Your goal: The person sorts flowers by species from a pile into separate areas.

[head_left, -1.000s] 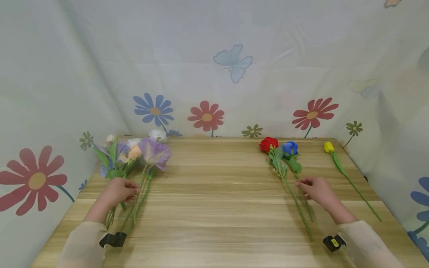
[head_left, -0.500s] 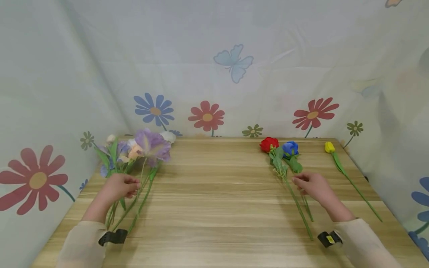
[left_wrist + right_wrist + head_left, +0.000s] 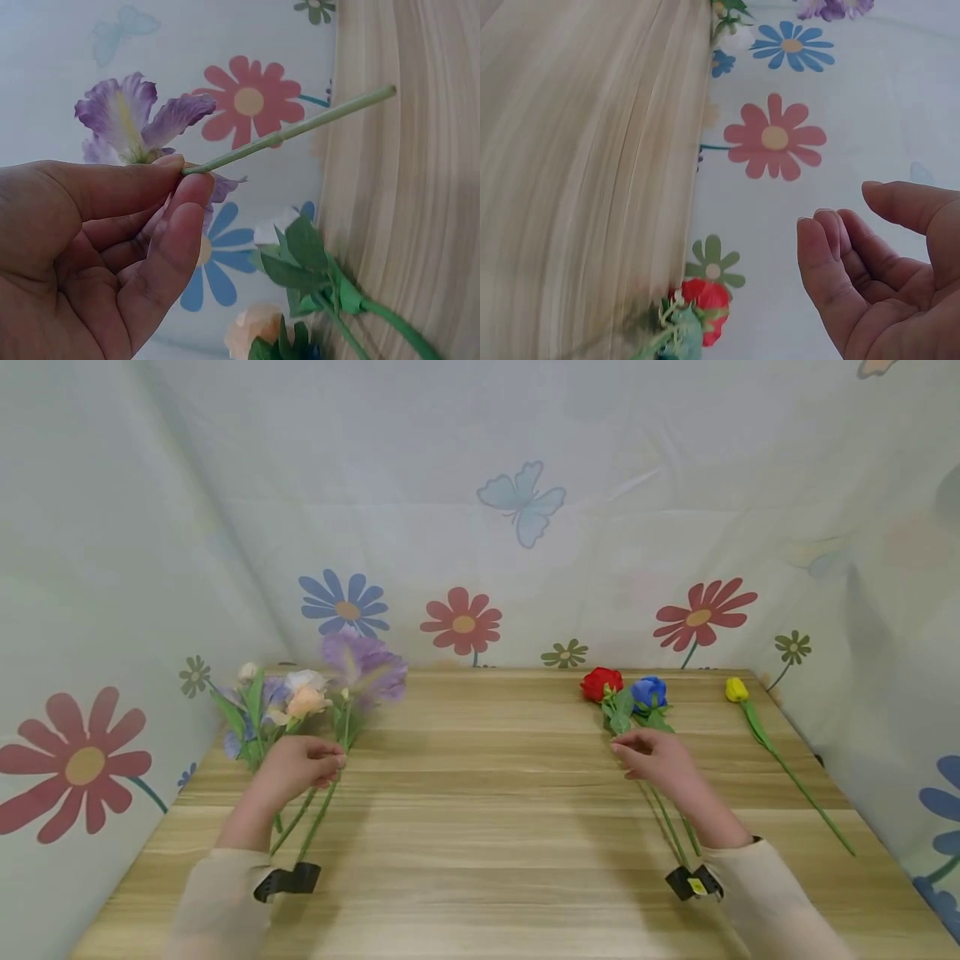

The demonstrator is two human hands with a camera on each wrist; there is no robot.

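My left hand [image 3: 300, 764] pinches the stem of a purple iris [image 3: 363, 667] between thumb and fingertips. The bloom is raised above the table's back edge. In the left wrist view, the stem's cut end [image 3: 379, 95] points away past the fingertips, and the petals [image 3: 124, 112] show behind the hand. My right hand [image 3: 660, 764] hovers over the stems of a red rose [image 3: 602, 684] and a blue rose [image 3: 649, 692], hiding part of them. Seen from the right wrist, its thumb and fingers [image 3: 821, 259] are loosely bent and apart, with nothing between them.
Left of the left hand lies a bunch with a peach flower [image 3: 306, 703], a white bloom [image 3: 305, 679] and blue-violet petals. A yellow tulip [image 3: 737, 690] lies at the right of the wooden table [image 3: 480, 827]. A printed curtain [image 3: 420, 510] encloses the back and sides.
My left hand has lifted the iris up and to the right, out from the bunch. My right hand has shifted left, from beside the blue rose's stem to over the red rose's stem.
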